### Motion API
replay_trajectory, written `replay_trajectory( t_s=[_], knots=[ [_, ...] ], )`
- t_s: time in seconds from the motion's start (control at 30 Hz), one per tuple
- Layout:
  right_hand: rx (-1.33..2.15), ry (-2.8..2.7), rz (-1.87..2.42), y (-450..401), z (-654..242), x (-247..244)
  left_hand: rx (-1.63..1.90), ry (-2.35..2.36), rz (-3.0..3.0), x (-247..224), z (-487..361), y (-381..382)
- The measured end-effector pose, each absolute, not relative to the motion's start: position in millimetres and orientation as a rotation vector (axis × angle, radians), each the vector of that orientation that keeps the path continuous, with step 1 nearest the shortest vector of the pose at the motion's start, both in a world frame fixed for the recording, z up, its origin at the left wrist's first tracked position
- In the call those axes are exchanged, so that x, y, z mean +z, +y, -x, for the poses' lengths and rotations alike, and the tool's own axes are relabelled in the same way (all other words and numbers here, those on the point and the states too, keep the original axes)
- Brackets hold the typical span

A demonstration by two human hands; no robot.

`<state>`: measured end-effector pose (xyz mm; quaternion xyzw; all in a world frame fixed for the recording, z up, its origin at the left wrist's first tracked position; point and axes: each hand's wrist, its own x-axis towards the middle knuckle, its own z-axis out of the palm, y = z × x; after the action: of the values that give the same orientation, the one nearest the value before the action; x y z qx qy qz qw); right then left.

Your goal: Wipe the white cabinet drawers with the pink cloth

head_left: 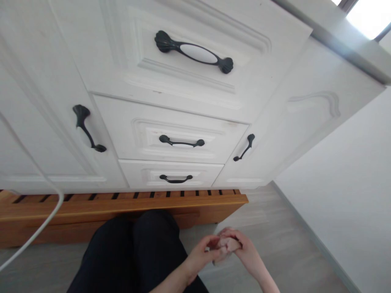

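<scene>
Low in the view, my left hand (201, 253) and my right hand (244, 249) meet beside my right knee. Between them is a small pale pinkish thing (226, 245), soft and crumpled in look; its kind cannot be made out. The fingers of my left hand curl round its left side. From the right, my right hand closes over it, thumb and fingers bent. Much of the thing is hidden behind the fingers.
White drawers with dark handles (195, 53) and cabinet doors (91, 126) rise in front. A slatted wooden bench (226, 199) stands against them. A white cable (45, 221) hangs at the left. My dark-trousered legs (146, 244) are below, and a white wall (345, 175) is at right.
</scene>
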<state>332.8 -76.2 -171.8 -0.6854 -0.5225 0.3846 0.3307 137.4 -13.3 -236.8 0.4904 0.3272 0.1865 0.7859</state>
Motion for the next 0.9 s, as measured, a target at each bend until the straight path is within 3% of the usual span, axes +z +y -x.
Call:
replay_trajectory(
  t_s=[0.23,0.53,0.73,0.9],
  knots=[
    [0.9,-1.516,1.909,-74.8,-322.3,-154.8,0.562,0.812,-1.599,-241.5,-143.0,-15.7],
    [1.038,-1.413,1.951,-78.1,-324.2,-146.8,0.578,0.798,-1.7,-228.9,-136.6,-22.1],
    [0.909,-1.431,1.974,-80.7,-320.8,-169.6,0.647,0.72,-1.893,-199.3,-133.9,-29.0],
    [0.708,-1.428,1.928,-91.6,-311.3,-209.7,0.574,1.066,-1.605,-203.1,-166.8,-20.4]
  ],
)
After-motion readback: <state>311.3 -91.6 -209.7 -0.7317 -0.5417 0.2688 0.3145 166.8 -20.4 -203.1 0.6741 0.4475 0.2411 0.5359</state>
